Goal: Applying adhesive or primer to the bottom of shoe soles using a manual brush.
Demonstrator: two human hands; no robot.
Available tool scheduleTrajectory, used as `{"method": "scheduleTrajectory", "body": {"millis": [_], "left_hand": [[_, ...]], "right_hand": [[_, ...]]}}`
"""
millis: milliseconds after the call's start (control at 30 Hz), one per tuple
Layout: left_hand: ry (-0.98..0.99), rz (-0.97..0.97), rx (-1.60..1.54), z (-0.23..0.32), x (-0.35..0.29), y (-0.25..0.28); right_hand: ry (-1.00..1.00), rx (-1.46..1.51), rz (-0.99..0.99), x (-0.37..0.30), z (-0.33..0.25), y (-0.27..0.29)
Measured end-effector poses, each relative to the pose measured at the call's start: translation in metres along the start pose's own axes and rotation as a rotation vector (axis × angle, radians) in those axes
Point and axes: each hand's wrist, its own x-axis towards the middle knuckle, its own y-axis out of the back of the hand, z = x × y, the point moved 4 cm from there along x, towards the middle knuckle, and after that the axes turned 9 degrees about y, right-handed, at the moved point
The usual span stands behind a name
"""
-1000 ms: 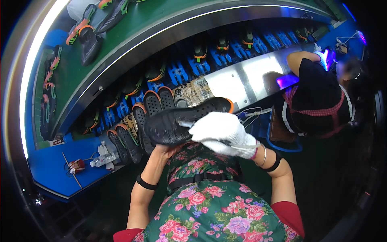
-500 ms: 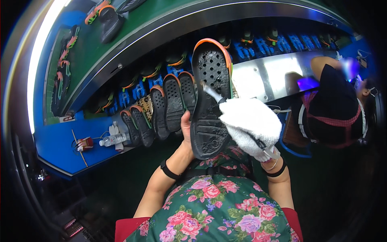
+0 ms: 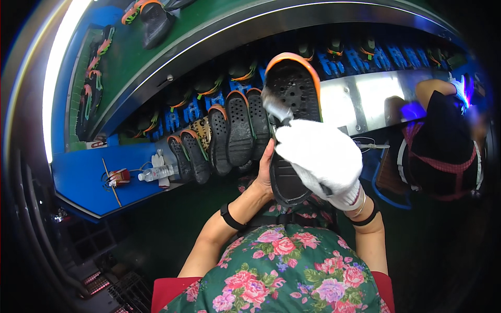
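Note:
My left hand [image 3: 266, 168], bare, grips the lower left side of a black shoe sole [image 3: 302, 99] with an orange toe rim and small round holes. The sole stands toe up in front of my apron, its open inner side toward me. In a white knit glove, my right hand [image 3: 324, 156] is closed on a small brush [image 3: 278, 108], smeared by motion. The brush's tip lies over the left edge of the sole, partway up. The glove hides the sole's middle right part, and the fingers under it cannot be made out singly.
Several similar soles [image 3: 239, 122] lean in a row at the left. Beyond stand shoe uppers on blue racks [image 3: 192, 110] beneath a metal-edged green shelf [image 3: 122, 73]. A plastic bottle [image 3: 156, 172] lies on the blue table [image 3: 78, 182]. At the right a co-worker [image 3: 451, 130] sits.
The whole view has shifted slightly to the right. My right hand has moved the brush to the sole's left edge. The co-worker's gloved hand has moved.

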Motion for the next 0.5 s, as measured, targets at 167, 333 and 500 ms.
{"method": "scheduleTrajectory", "body": {"millis": [167,333,500], "left_hand": [[0.005,0.089,-0.052,0.007,-0.002,0.004],[0.017,0.035,-0.065,0.011,0.002,0.009],[-0.066,0.122,0.029,0.022,0.008,-0.002]], "right_hand": [[-0.121,0.114,0.129,-0.005,0.01,0.003],[0.043,0.146,0.031,-0.008,0.002,-0.008],[-0.052,0.165,0.147,-0.021,0.013,-0.003]]}}
